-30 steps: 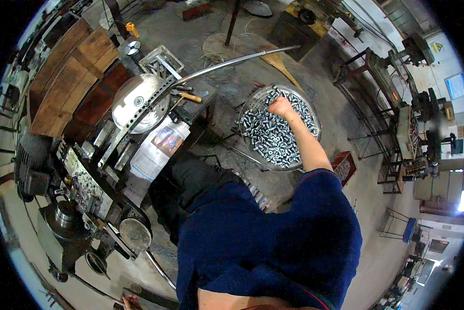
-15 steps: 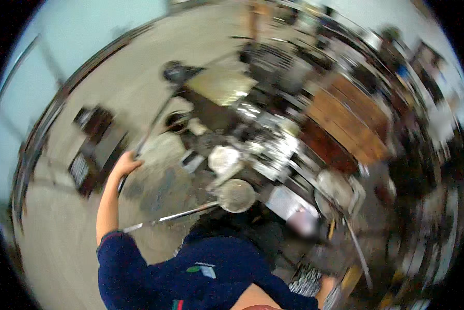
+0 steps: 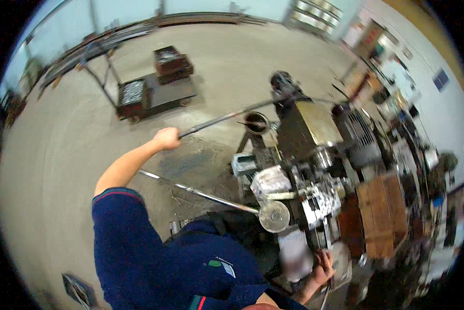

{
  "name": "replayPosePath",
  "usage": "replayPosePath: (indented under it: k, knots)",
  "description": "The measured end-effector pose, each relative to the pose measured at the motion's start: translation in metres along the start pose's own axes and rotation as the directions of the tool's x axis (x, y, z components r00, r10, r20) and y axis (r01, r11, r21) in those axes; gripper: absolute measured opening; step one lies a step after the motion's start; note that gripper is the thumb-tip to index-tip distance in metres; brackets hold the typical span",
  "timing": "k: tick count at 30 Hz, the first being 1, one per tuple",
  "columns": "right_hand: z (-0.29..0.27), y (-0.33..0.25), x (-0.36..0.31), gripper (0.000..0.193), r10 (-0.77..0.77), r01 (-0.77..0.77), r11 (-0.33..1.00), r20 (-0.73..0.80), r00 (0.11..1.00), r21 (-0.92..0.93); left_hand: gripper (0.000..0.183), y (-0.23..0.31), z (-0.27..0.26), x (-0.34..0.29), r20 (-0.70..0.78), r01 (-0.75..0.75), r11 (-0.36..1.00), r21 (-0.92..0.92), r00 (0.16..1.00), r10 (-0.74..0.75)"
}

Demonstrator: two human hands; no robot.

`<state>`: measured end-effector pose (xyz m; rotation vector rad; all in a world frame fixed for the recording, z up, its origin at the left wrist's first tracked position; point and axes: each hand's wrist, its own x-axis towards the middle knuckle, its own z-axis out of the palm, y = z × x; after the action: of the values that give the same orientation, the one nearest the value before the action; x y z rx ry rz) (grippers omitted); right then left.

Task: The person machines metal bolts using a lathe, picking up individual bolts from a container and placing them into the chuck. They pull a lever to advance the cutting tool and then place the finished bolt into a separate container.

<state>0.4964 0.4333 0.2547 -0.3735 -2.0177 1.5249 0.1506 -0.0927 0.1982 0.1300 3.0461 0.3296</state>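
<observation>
My left hand is closed around the near end of a long dark metal rod, arm stretched out to the left. The rod slants up and right toward a machine with a boxy, yellowish-topped housing. My right hand is low on the right, beside the machine's bright metal parts. Its fingers are curled, and what they hold, if anything, is hard to make out. Between my hands a silver bar runs to a round metal disc in front of my torso.
A crumpled whitish cloth or bag and a round dark pot sit at the machine's near side. A wooden box stands to the right. Farther left is a flat cart with metal boxes. Long bars lie along the far wall.
The view has swung left, bringing the cart nearer the middle. My left hand still grips the rod. My right hand has come up from beside my body to the machine.
</observation>
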Motion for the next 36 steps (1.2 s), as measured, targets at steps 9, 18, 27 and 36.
replayPosePath:
  k: [9, 18, 27, 36]
  knots:
    - [0.091, 0.002, 0.075, 0.028, -0.128, -0.029, 0.945, 0.448, 0.885, 0.326, 0.024, 0.023, -0.018, -0.003, 0.064, -0.053, 0.998, -0.041, 0.996, 0.055]
    - [0.183, -0.054, 0.099, 0.031, -0.338, -0.108, 0.779, 0.559, 0.757, 0.617, 0.022, 0.006, -0.003, -0.006, 0.053, -0.031, 0.983, -0.182, 0.998, 0.042]
    - [0.197, -0.034, 0.119, 0.024, -0.244, -0.1, 0.887, 0.64, 0.729, 0.452, 0.023, 0.009, -0.008, -0.003, 0.087, 0.011, 0.983, -0.186, 0.996, 0.006]
    - [0.164, -0.024, 0.129, 0.029, -0.244, -0.032, 0.909, 0.592, 0.768, 0.416, 0.022, 0.01, -0.003, 0.002, 0.151, 0.101, 0.98, -0.172, 0.986, -0.075]
